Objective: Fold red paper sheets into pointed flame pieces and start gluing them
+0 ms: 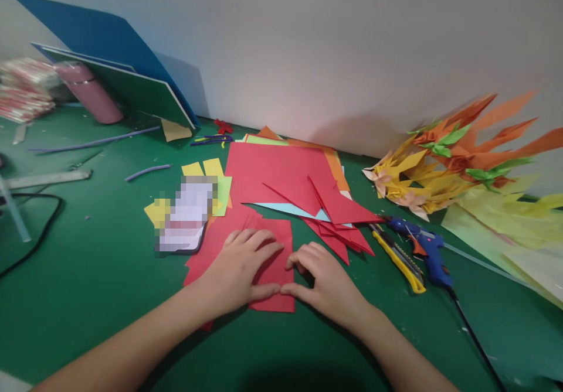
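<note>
My left hand [241,266] lies flat on a folded red paper [275,304], its fingers apart and pressing the sheet down. At that paper's right edge, my right hand [328,283] curls its fingers and rests its thumb tip close to my left thumb. Further red paper pieces [211,248] lie underneath and to the left. Just beyond the hands is a stack topped by a large red sheet [272,166]. Pointed, folded red pieces [347,207] lie over its right side.
On the left are a phone [187,213] on yellow notes, a pink bottle [92,93] and leaning boards [127,87]. To the right lie a yellow cutter [398,260], a blue glue gun [422,245] with its cord, and orange and yellow paper flowers [457,152]. A wall closes the back.
</note>
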{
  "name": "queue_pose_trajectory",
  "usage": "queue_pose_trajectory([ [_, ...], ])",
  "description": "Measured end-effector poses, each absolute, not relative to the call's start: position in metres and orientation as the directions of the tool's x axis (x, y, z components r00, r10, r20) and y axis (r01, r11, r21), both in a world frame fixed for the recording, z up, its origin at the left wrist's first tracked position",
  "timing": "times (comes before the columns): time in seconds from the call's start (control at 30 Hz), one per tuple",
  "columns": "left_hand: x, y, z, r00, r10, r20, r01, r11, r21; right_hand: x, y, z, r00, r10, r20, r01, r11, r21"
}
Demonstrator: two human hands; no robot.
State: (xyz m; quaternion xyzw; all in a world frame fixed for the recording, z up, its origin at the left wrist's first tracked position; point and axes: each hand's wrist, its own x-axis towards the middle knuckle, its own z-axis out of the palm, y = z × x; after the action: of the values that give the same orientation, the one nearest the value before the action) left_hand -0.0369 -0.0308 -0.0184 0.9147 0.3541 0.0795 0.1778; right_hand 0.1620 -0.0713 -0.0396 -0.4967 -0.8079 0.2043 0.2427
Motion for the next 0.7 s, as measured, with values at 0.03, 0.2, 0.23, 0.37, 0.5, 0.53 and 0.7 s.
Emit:
queue_pose_trajectory([
  [0.03,-0.037,-0.031,-0.018,0.738,0.675,0.021,0.618,-0.687,0.382,0.163,-0.071,-0.042,-0.375,0.905,0.199,0.714,0.419,-0.561],
  [0.2,-0.036,-0.032,-0.020,0.735,0.677,0.016,0.631,-0.694,0.347,0.167,-0.068,-0.046,-0.329,0.923,0.201,0.759,0.385,-0.525],
  [0.23,-0.036,-0.032,-0.020,0.734,0.678,0.020,0.634,-0.696,0.337,0.168,-0.067,-0.046,-0.321,0.930,0.182,0.771,0.368,-0.520],
  [0.37,-0.037,-0.032,-0.023,0.732,0.680,0.036,0.636,-0.702,0.321,0.166,-0.063,-0.041,-0.308,0.949,0.067,0.814,0.299,-0.498],
  [0.5,-0.037,-0.032,-0.024,0.732,0.679,0.050,0.633,-0.706,0.317,0.164,-0.055,-0.035,-0.321,0.947,-0.032,0.836,0.267,-0.479],
  [0.53,-0.037,-0.032,-0.024,0.732,0.679,0.051,0.634,-0.707,0.314,0.164,-0.053,-0.034,-0.322,0.946,-0.048,0.840,0.261,-0.475],
  [0.7,-0.036,-0.033,-0.024,0.730,0.681,0.051,0.638,-0.706,0.307,0.164,-0.047,-0.031,-0.324,0.941,-0.097,0.844,0.241,-0.479],
])
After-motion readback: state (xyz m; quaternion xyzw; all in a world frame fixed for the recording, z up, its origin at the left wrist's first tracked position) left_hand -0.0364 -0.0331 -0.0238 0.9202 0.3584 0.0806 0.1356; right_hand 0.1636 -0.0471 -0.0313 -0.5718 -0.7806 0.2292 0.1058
